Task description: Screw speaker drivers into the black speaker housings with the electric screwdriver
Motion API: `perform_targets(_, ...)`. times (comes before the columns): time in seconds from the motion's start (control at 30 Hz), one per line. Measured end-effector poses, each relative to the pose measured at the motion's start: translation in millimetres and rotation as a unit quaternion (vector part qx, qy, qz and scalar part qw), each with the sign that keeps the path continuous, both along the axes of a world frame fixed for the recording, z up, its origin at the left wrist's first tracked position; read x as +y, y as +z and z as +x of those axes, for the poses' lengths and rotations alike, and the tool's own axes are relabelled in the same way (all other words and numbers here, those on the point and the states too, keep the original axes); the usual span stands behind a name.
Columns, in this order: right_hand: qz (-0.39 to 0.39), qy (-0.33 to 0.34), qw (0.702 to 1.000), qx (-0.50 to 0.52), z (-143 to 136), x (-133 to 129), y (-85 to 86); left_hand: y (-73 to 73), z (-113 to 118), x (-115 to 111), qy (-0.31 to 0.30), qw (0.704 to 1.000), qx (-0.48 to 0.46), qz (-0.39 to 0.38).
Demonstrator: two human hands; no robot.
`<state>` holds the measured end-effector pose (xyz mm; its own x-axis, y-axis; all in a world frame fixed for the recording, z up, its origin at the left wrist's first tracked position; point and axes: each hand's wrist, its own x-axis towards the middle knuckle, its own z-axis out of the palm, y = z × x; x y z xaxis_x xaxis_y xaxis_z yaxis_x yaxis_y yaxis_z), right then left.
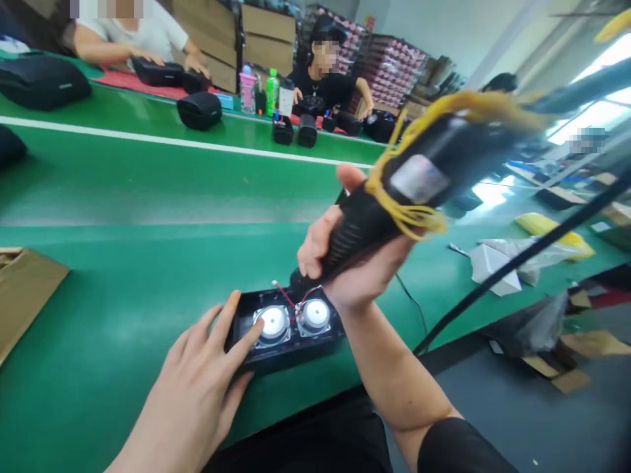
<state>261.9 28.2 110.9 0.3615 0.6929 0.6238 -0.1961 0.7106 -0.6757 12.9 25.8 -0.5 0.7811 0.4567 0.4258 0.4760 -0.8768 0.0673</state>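
Note:
A black speaker housing (290,350) lies open side up on the green bench, with two round silver speaker drivers (314,315) inside. Thin red wires (284,293) with a white plug rise between the drivers. My left hand (210,361) rests on the housing's left end, fingers spread, one fingertip touching the left driver. Wrapped round a black power screwdriver (355,226) bound with yellow bands is my right hand (362,263). The tool slants down, its nose over the housing's back edge between the drivers; its tip is hidden.
A cardboard box (32,289) stands at the left edge. A black cable (517,266) crosses the right side, near a white box (494,269) and plastic bags. Beyond the white line, two people handle black speakers (199,110) near bottles (272,92).

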Motion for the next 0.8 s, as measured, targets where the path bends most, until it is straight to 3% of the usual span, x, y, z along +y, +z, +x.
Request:
perform_targets(0.13, 0.026, -0.165, 0.986, -0.016, 62, -27, 25.5, -4.9, -2, 10, -0.011, 1.000, 0.005, 0.007)
perform_targets(0.27, 0.040, -0.305, 0.950, -0.049, 121, -33, 24.0, -0.6, 15, 16, -0.058, 0.998, -0.009, 0.023)
perform_targets(0.4, 0.023, -0.303, 0.952, -0.039, 149, -27, 10.4, 8.5, 47, 15, -0.141, 0.989, -0.029, 0.030)
perform_targets(0.53, 0.012, -0.288, 0.957, -0.032, 157, -21, -0.6, 10.3, 70, 19, -0.159, 0.986, -0.033, 0.035)
perform_targets(0.8, -0.040, -0.301, 0.953, -0.028, 165, -19, -4.8, 4.9, 77, 29, -0.165, 0.986, -0.014, 0.035)
